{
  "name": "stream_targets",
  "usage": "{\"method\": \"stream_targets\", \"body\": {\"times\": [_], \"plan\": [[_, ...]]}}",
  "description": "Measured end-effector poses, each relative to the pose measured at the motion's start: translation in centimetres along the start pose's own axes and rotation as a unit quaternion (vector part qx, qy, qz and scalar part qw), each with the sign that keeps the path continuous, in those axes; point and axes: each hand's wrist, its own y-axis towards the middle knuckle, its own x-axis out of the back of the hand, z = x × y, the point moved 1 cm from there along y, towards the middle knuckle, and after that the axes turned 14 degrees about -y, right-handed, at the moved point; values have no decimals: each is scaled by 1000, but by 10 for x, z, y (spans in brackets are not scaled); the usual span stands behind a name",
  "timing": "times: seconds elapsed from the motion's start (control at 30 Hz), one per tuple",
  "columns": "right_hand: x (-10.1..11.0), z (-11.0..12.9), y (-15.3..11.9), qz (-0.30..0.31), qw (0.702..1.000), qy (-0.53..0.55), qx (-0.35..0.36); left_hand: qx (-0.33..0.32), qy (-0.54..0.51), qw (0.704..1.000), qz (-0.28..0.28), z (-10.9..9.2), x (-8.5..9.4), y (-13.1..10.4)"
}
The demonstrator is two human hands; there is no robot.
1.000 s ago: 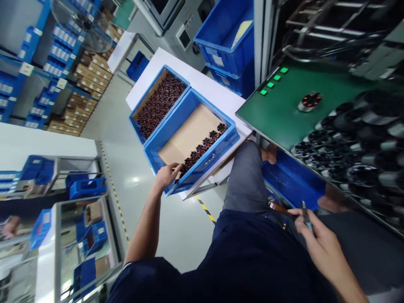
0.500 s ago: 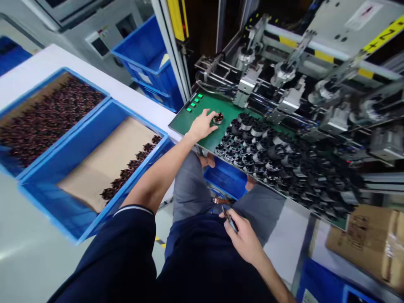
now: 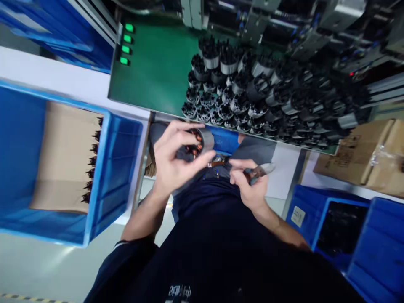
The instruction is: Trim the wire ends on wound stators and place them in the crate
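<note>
My left hand (image 3: 175, 162) has come back off the green counter (image 3: 151, 71), fingers clamped round a wound stator (image 3: 195, 145); right hand (image 3: 249, 185) pinches small cutters (image 3: 261, 170).

Left hand (image 3: 176, 162) gripping wound stator (image 3: 196, 144) above lap; right hand (image 3: 249, 185) closed on small pliers (image 3: 260, 170) just beside. Dark stators (image 3: 252, 97) massed on green tabletop (image 3: 151, 71).

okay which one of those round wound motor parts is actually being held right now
The wound part in the left hand, copper windings showing, held over the lap; the others sit packed on the green table.
</note>
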Motion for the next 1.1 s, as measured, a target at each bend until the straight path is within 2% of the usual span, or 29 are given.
{"method": "stream_targets", "body": {"times": [0.03, 0.1, 0.2, 0.3, 0.37, 0.47, 0.53, 0.6, 0.7, 0.73, 0.77, 0.8, 0.87, 0.93, 1.03, 1.1], "plan": [[-4, 8, 9, -8, 999, 12, 36, -2, -15, 1000, 3, -16, -6, -9], [-12, 22, 24, 7, 996, 24, 90, 2, -33, 999, 6, -36, -13, -24], [-22, 35, 32, 52, 989, 59, 126, 30, -24, 999, 9, -44, -15, -36], [-24, 38, 32, 71, 987, 83, 118, 56, 5, 998, 19, -45, -12, -40], [-19, 37, 34, 95, 989, 72, 89, 50, 40, 998, 23, -43, -8, -42], [-5, 34, 41, 190, 981, 45, 20, -9, 121, 992, 22, -36, -1, -44], [7, 29, 45, 265, 961, 73, -35, -50, 158, 986, 24, -28, 4, -45], [16, 22, 44, 315, 928, 179, -90, -53, 142, 988, 23, -20, 6, -46], [21, 14, 36, 341, 848, 376, -153, 17, 18, 1000, 10, -14, -3, -50], [21, 12, 34, 336, 833, 409, -159, 53, -40, 998, -2, -15, -10, -53], [21, 11, 32, 328, 834, 414, -161, 90, -102, 991, -19, -16, -17, -56], [20, 11, 31, 317, 847, 395, -159, 127, -163, 978, -38, -17, -25, -59], [21, 13, 30, 284, 893, 320, -139, 189, -269, 941, -78, -21, -41, -63], [23, 16, 30, 239, 937, 229, -111, 224, -316, 916, -109, -24, -52, -65], [32, 23, 23, 125, 989, 70, -43, 242, -267, 922, -139, -24, -59, -65], [37, 29, 14, 91, 996, -19, 13, 248, -196, 937, -145, -23, -59, -64]]}}
